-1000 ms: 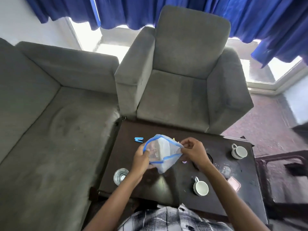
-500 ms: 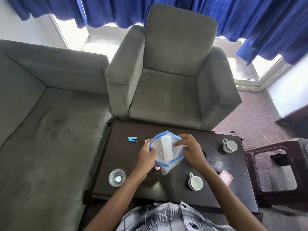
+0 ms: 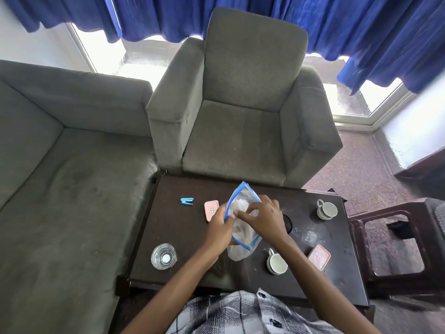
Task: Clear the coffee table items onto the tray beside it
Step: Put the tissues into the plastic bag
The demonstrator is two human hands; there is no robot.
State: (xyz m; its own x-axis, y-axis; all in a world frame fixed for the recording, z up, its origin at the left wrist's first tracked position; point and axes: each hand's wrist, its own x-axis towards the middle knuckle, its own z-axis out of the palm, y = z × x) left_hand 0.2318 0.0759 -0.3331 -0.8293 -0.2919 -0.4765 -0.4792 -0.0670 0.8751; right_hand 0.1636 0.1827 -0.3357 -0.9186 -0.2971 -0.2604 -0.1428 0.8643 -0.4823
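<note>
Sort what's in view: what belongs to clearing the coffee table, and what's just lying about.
Job in hand: zip bag, held by left hand and right hand; blue clip; pink case by the bag; pink case at right; far cup; near cup; glass bowl; coffee table.

Just lying about: armchair; sofa; curtains; dark stool.

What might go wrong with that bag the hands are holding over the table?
The bag looks open along its blue edge while the left hand and right hand hold it up, so whatever is inside might spill onto the table. It also hangs close to the white cup beside the right forearm; a swing of the bag or a lowered arm could tip that cup over.
</note>
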